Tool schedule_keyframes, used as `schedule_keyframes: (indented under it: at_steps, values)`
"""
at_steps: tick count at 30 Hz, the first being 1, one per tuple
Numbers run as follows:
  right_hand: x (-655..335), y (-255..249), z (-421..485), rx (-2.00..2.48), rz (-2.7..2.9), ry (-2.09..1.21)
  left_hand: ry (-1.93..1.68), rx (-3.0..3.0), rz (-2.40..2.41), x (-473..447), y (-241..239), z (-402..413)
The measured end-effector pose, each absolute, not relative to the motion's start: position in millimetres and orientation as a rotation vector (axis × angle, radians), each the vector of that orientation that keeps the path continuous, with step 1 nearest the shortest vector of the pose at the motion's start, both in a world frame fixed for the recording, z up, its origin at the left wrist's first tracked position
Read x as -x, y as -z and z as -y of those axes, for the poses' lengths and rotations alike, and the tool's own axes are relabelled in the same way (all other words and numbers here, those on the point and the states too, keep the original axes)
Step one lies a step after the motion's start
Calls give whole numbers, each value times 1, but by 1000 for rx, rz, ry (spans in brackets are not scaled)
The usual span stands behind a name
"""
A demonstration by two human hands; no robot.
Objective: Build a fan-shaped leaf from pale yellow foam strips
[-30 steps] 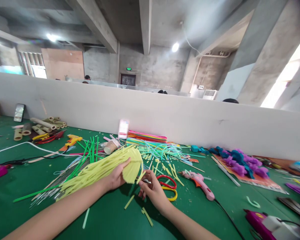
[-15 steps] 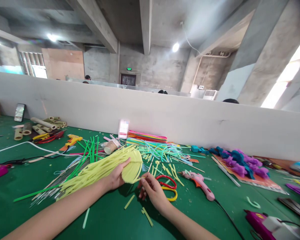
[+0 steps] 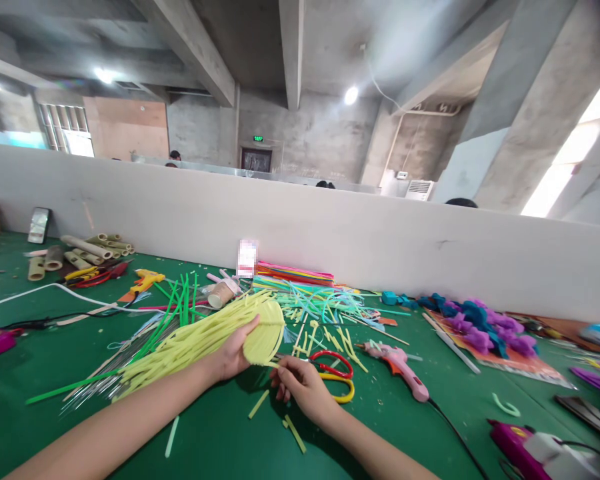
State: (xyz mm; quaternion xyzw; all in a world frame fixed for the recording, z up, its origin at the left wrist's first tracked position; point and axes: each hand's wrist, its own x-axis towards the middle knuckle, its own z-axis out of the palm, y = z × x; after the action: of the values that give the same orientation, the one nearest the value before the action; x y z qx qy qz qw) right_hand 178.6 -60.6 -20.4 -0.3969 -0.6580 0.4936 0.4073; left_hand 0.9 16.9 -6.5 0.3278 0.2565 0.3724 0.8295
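Observation:
A bundle of yellow pipe cleaners fans out to the left from a flat, rounded yellow head. My left hand is closed round the bundle just below that head, thumb on top. At the lower edge of the head, my right hand pinches the end of one yellow strand between thumb and fingers. Scissors with one red and one yellow handle loop lie on the table right beside my right hand. Short cut yellow pieces are scattered below the hands.
A pink glue gun with a black cord lies right of the scissors. Green pipe cleaners, a paper cup and a yellow glue gun are behind the bundle. Purple and teal fuzzy pieces sit at right. A white partition borders the table.
My right hand has shifted slightly left and down along the lower edge of the yellow head, still pinching the strand. The left hand stays in almost the same place.

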Motion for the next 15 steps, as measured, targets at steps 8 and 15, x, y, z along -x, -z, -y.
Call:
schedule_keyframes:
  at_steps: [8,15]
  values:
    - [-179,15,62,967,1737,-1223,-773,-742,-554,-5,3,-7]
    - [-180,14,64,974,1764,-1200,-783,-737,-544,-4,5,-12]
